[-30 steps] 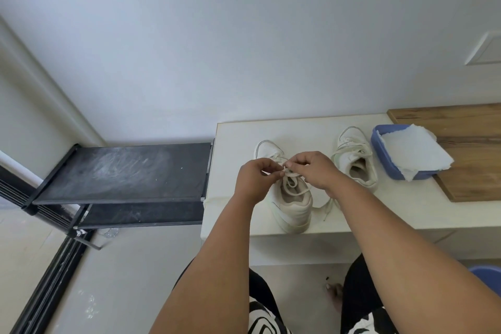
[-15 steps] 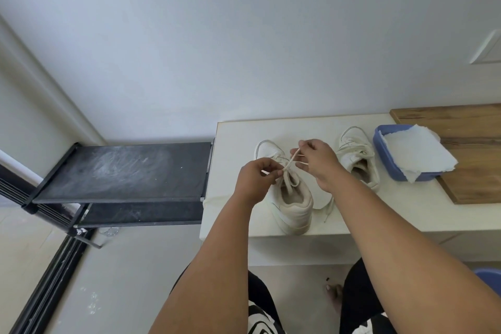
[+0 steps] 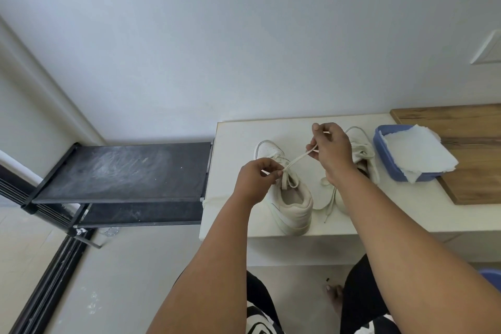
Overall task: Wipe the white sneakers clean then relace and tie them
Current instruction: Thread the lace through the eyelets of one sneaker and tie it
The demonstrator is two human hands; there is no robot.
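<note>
Blue tub holds white paper towel, beside sneakers.

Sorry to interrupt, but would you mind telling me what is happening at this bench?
A person is tying the lace of the near sneaker, which stands on the white bench. The left hand pinches the lace at the knot, and the right hand pulls the other end up and away, taut. The second sneaker sits behind the right hand, beside a blue tub with a white cloth laid over it.
</note>
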